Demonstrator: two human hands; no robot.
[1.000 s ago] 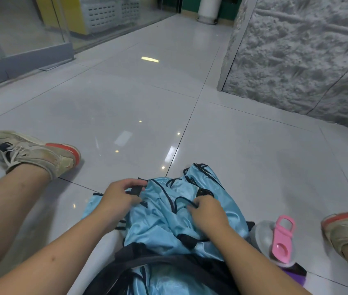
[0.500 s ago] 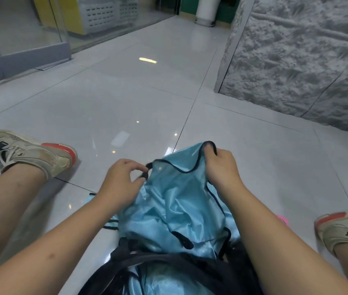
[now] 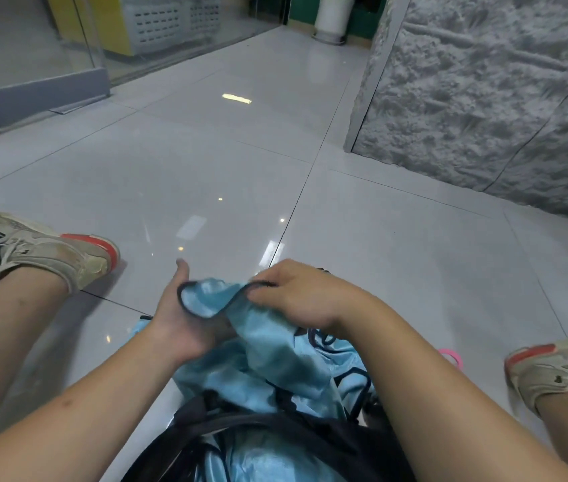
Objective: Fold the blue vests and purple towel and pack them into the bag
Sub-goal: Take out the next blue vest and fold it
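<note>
A shiny light-blue vest (image 3: pixel 268 346) with black trim is lifted between my legs, above the floor. My left hand (image 3: pixel 180 318) is turned palm up under the vest's upper edge, its fingers curled round the cloth. My right hand (image 3: pixel 296 293) pinches the black trim of the same edge from above. Below them lies the black bag (image 3: pixel 258 443), its mouth open, with more blue vest cloth (image 3: pixel 261 464) inside. The purple towel is not visible.
I sit on a glossy grey tiled floor (image 3: pixel 397 259), legs spread, a worn sneaker on each side (image 3: pixel 42 248) (image 3: pixel 560 367). A pink loop (image 3: pixel 451 356) peeks out behind my right forearm. A rough grey stone wall (image 3: pixel 484 92) rises at the right, glass partitions at the far left.
Both hands came together on the vest's trimmed edge. My left hand turned palm up under the cloth, and my right hand dropped from its raised corner grip toward the left.
</note>
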